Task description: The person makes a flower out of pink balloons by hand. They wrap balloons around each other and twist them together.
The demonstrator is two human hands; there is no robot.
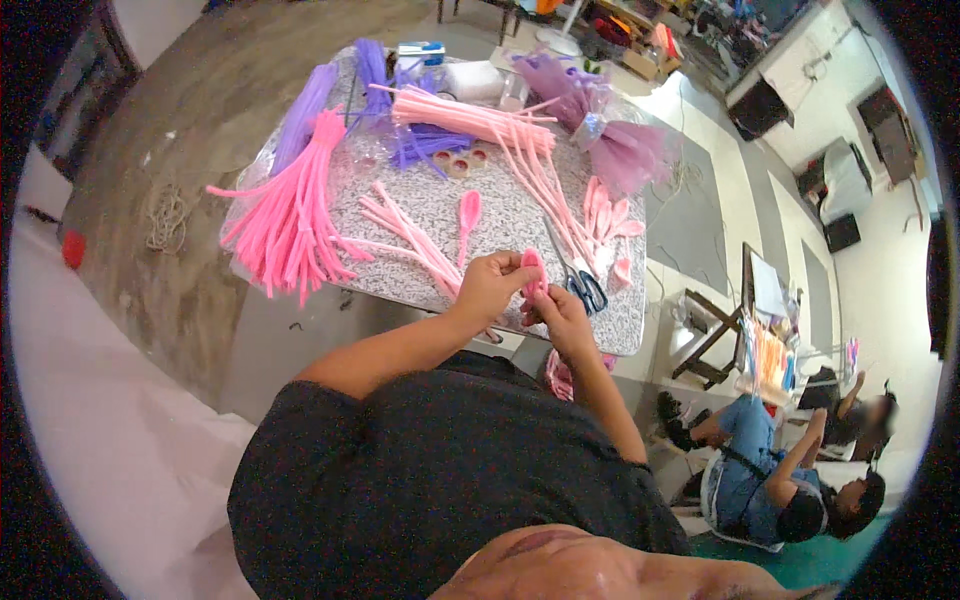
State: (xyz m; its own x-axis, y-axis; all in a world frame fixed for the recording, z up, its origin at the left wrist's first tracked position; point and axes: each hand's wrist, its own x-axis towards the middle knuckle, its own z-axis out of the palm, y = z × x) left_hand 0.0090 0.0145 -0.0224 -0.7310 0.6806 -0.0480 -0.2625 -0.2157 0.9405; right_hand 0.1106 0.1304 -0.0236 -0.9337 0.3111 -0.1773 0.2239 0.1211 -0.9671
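Observation:
Near the front edge of the table, my left hand (492, 284) pinches a looped pink pipe-cleaner petal (533, 262). Closed on the lower end of the same petal is my right hand (563, 318); its fingertips are partly hidden. Scissors (588, 291) with dark handles lie just right of my hands. A finished-looking pink petal on a stem (469, 210) rests to the left, beside several loose light-pink pipe cleaners (412, 238). More pink petals (605, 215) lie in a group at the right, next to long pale-pink stems (545, 190).
A bright pink pipe-cleaner bundle (300, 215) hangs over the table's left edge. Behind are purple bundles (305, 115), a peach bundle (470, 118), tape rolls (460, 163) and a purple tulle bouquet (610, 130). Two people (760, 470) sit at the right by another table.

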